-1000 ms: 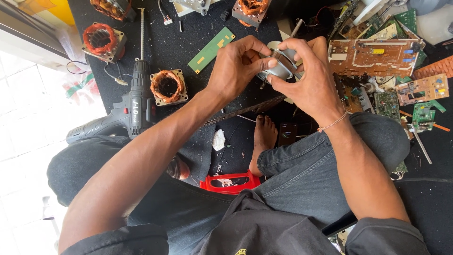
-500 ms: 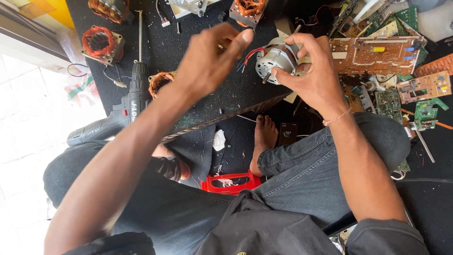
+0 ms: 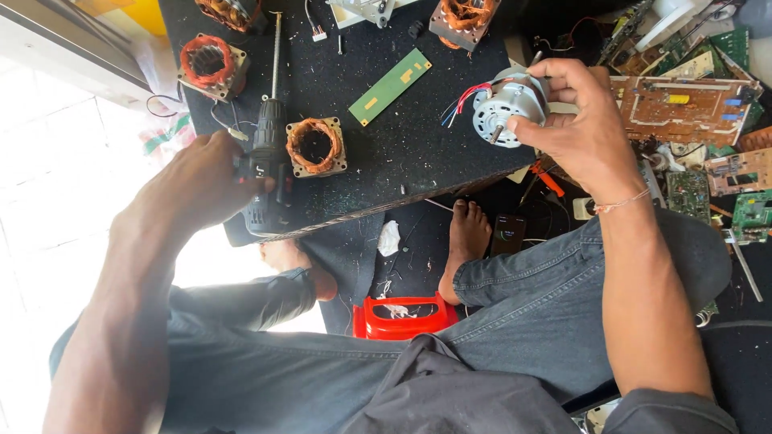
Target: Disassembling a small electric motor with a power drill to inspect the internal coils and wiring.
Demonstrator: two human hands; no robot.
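My right hand (image 3: 575, 128) holds a small silver electric motor (image 3: 503, 111) with its shaft toward me and red, blue and white wires trailing to the left. My left hand (image 3: 197, 181) lies at the grip of a black cordless drill (image 3: 265, 165) that rests on the black work board (image 3: 418, 153). The drill's long bit (image 3: 276, 56) points away from me. A copper-wound stator (image 3: 315, 146) sits just right of the drill. Whether my left fingers close around the drill is hard to tell.
More copper-wound stators lie at the board's far edge (image 3: 209, 63) (image 3: 465, 18). A green circuit strip (image 3: 390, 86) lies mid-board. Several circuit boards (image 3: 683, 108) pile at the right. A red plastic stool (image 3: 402, 316) and my bare feet (image 3: 466, 241) are below the board.
My left hand let go of the motor and swung left and down to the drill. My right hand kept the motor and moved it slightly right.
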